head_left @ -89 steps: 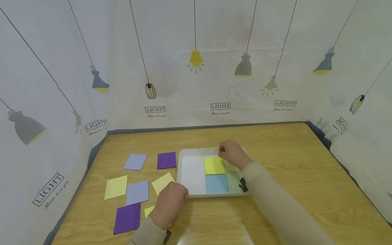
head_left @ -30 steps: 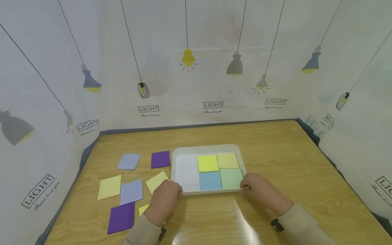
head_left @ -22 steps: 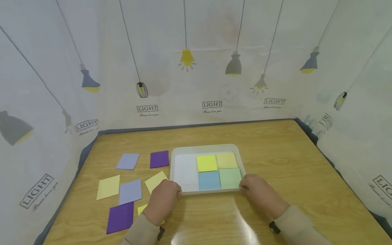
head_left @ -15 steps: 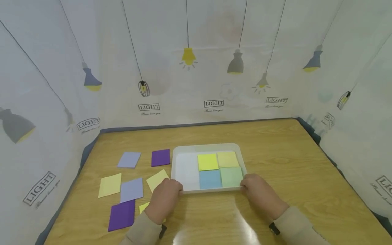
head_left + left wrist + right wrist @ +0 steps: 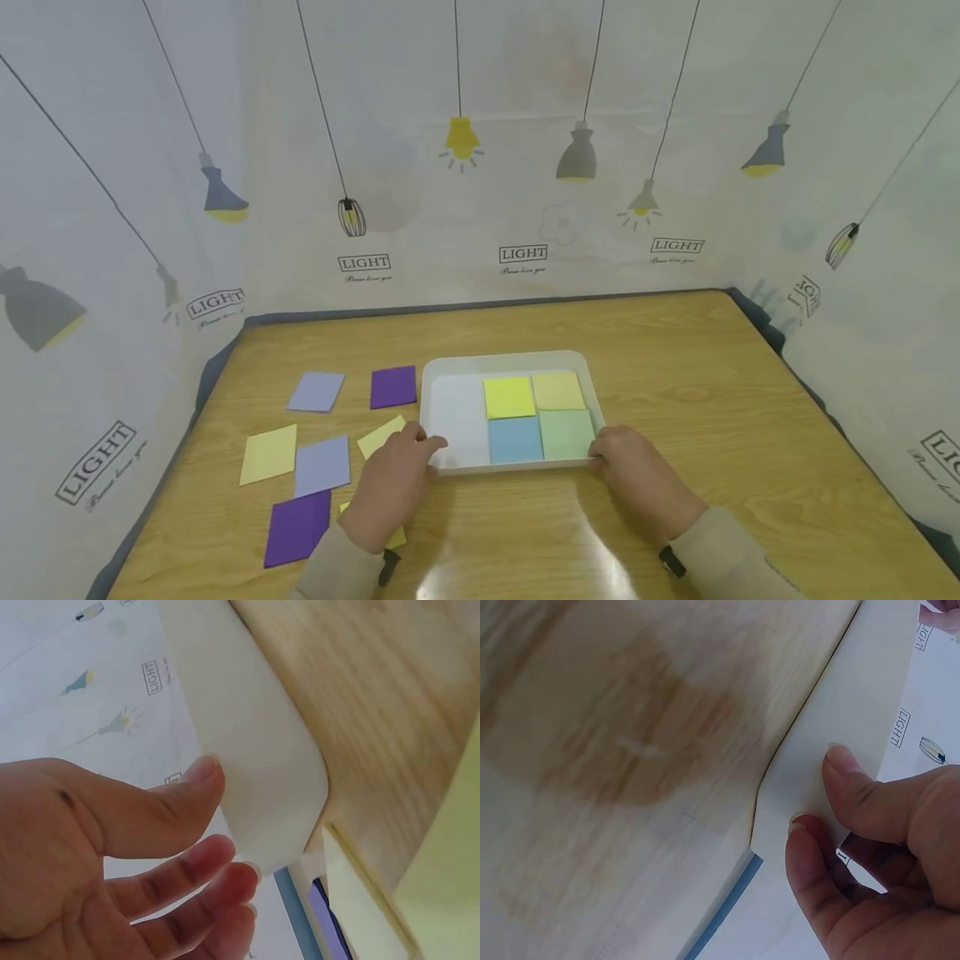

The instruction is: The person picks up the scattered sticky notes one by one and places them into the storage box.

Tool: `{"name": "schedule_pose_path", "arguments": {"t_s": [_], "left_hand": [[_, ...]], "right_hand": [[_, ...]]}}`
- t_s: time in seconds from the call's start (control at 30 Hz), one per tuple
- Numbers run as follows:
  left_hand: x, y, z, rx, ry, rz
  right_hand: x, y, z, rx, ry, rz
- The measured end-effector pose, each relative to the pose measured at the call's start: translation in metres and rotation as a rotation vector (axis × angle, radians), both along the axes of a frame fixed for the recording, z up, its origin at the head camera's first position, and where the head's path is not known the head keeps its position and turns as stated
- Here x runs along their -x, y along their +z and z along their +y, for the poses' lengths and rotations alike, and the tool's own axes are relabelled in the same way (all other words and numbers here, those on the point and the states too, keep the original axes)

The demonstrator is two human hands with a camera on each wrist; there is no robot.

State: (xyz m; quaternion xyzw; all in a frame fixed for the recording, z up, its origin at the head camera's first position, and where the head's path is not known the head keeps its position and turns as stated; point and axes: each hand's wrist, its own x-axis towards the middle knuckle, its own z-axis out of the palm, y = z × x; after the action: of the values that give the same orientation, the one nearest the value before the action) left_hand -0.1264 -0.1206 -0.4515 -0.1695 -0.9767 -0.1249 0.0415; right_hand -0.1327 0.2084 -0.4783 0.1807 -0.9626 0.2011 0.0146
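A white rectangular tray (image 5: 456,408) lies on the table in the head view. In its right part sit a bright yellow square (image 5: 510,397), a pale yellow square (image 5: 557,392), a blue square (image 5: 515,440) and a light green square (image 5: 567,435), all like sticky notes. At the tray's front left corner is my left hand (image 5: 392,483), its thumb over the rim. The left wrist view shows its thumb (image 5: 180,806) and fingers parted, gripping nothing. My right hand (image 5: 647,479) pinches the front right corner; in the right wrist view its thumb (image 5: 855,784) lies against the outer wall.
Left of the tray, purple squares (image 5: 393,387) (image 5: 297,529), lilac squares (image 5: 316,392) (image 5: 322,465) and pale yellow squares (image 5: 268,454) (image 5: 381,435) lie on the wooden table (image 5: 705,375). A brighter yellow square (image 5: 396,537) is partly behind my left hand. A lamp-printed sheet (image 5: 420,225) surrounds the table.
My right hand has come from the tray's back right to its front right corner. My left hand has loosened from the front left corner, its thumb shifting over the rim.
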Motion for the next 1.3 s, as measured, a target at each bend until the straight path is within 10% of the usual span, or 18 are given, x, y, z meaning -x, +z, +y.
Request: {"name": "schedule_pose_path", "arguments": {"t_s": [0.4,1.3], "left_hand": [[0.021,0.010,-0.045,-0.023,0.152,-0.154],[0.046,0.003,-0.075,0.010,0.142,-0.325]], "right_hand": [[-0.005,0.001,-0.002,0.023,-0.018,0.010],[-0.004,0.002,-0.002,0.037,-0.022,0.021]]}}
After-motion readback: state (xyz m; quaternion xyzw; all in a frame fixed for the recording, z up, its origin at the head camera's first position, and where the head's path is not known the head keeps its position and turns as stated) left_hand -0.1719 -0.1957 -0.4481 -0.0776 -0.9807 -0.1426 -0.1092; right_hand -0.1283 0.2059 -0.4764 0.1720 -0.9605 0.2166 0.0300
